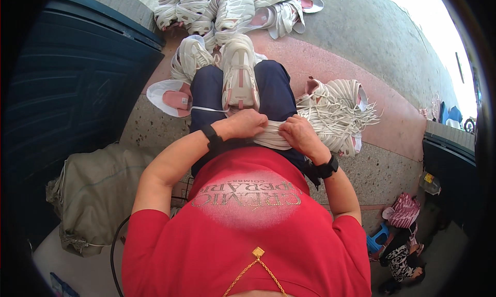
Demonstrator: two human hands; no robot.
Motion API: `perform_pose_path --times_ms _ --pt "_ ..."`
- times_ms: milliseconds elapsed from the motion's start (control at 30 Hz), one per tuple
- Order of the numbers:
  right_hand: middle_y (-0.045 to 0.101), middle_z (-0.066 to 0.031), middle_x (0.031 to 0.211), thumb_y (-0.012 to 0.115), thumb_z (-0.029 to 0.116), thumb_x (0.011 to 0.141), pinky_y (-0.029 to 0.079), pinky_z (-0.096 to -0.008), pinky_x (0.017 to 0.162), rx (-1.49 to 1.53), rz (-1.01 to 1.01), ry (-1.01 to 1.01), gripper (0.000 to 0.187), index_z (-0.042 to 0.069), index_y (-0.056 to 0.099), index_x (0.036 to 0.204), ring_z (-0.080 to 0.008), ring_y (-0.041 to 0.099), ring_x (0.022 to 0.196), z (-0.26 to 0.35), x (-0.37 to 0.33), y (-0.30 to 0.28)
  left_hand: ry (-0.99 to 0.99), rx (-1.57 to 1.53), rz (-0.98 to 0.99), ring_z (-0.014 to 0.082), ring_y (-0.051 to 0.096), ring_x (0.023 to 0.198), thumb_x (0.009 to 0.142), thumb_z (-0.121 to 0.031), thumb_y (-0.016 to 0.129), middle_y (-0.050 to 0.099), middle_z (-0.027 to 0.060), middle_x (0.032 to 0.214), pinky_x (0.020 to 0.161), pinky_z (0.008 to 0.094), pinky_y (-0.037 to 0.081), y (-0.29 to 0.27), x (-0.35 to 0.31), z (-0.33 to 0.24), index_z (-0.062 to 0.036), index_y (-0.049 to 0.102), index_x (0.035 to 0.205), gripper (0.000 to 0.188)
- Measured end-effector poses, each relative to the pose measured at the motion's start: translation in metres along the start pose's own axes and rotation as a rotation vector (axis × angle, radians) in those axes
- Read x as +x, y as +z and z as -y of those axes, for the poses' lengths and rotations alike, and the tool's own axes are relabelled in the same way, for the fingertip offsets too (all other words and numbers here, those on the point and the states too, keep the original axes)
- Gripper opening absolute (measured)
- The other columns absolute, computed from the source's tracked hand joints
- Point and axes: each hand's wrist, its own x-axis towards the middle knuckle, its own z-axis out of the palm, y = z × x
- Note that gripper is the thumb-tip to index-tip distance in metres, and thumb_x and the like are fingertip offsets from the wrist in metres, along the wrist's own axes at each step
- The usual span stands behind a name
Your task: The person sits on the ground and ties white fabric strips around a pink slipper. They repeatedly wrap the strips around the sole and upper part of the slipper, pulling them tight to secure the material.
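Observation:
On my lap lies a bundle of white shoelaces (pixel 272 136), stretched flat between my hands. My left hand (pixel 247 123) is closed at the bundle's left end, its fingertips mostly hidden. At the other end, the bent fingers of my right hand (pixel 304 135) pinch the laces. Just beyond them a white and pink shoe upper (pixel 239 80) rests between my thighs, heel end toward me. A single loose lace (pixel 207 109) crosses my left thigh toward the shoe's heel.
Several laced shoe uppers (pixel 235 10) are piled ahead. More shoe uppers with loose laces (pixel 338 113) lie right of my knee. A pink-lined upper (pixel 173 98) lies by my left leg. Dark doors (pixel 77 75) flank me; a grey-green sack (pixel 98 193) sits left. Another person (pixel 405 261) is behind right.

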Motion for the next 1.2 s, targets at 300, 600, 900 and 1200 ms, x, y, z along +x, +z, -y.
perform_pose_path --times_ms 300,600,900,1200 --pt "0.060 -0.0116 0.075 0.058 0.007 0.084 0.045 -0.0366 0.065 0.363 -0.150 0.179 0.011 0.000 0.056 0.093 -0.0249 0.059 0.071 0.017 0.013 -0.058 0.191 0.051 -0.217 0.0272 0.061 0.076 0.084 -0.017 0.061 0.063 0.0122 0.078 0.071 0.0365 0.049 -0.007 0.010 -0.009 -0.0024 0.065 0.083 0.015" --pt "0.057 0.0003 0.070 0.059 0.005 0.083 0.042 -0.0249 0.063 0.552 -0.246 0.370 0.011 0.000 0.060 0.093 -0.0072 0.052 0.066 -0.024 -0.001 -0.101 -0.179 -0.960 -0.197 0.0035 0.047 0.061 0.094 -0.016 0.054 0.054 -0.0019 0.068 0.054 0.0183 0.036 -0.097 -0.092 -0.023 0.0026 0.062 0.106 0.024" --pt "0.062 -0.0204 0.102 0.051 0.001 0.083 0.047 -0.0410 0.083 0.083 -0.429 0.106 0.021 -0.002 0.059 0.103 -0.0351 0.058 0.097 -0.020 0.026 -0.014 -0.422 -0.908 -0.203 0.0057 0.051 0.047 0.094 -0.018 0.053 0.057 0.0011 0.066 0.041 0.0167 0.039 -0.124 -0.076 0.007 -0.0048 0.053 0.096 0.013" --pt "0.060 -0.0024 0.079 0.051 0.020 0.094 0.044 -0.0238 0.062 1.039 -0.137 0.381 0.027 -0.003 0.061 0.106 -0.0079 0.052 0.068 0.053 0.113 -0.011 -0.347 -1.086 -0.434 0.0066 0.050 0.042 0.094 -0.021 0.056 0.058 0.0032 0.063 0.035 0.0190 0.035 -0.084 -0.022 -0.014 -0.0044 0.051 0.094 0.018"
